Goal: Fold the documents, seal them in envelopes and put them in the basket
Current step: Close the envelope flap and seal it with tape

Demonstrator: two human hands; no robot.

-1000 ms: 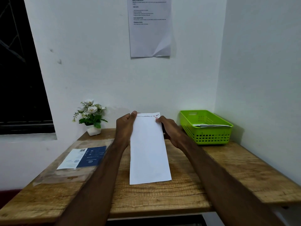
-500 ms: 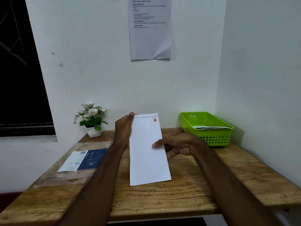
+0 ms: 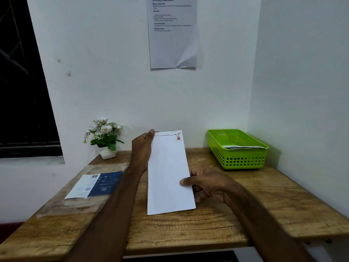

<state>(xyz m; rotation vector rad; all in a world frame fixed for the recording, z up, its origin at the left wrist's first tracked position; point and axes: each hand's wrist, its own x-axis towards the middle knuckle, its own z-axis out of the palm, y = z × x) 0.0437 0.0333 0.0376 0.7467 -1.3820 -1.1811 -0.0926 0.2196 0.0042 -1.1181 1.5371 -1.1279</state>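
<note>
A long white folded document (image 3: 169, 174) stands tilted above the wooden table (image 3: 217, 224), with a small red mark at its top right corner. My left hand (image 3: 141, 150) pinches its top left corner. My right hand (image 3: 205, 183) grips its right edge low down, thumb on the front and fingers behind the sheet. The green basket (image 3: 238, 160) sits at the back right of the table with flat paper items inside. A clear packet (image 3: 83, 188) with a blue and white insert lies on the left of the table.
A small white pot of artificial white flowers (image 3: 104, 138) stands at the back left by the wall. A printed sheet (image 3: 172, 33) hangs on the wall above. A dark window (image 3: 22, 82) is on the left. The white side wall runs close along the table's right.
My right hand has slid from the document's top right corner down along its right edge to the lower half. The left hand kept its hold at the top.
</note>
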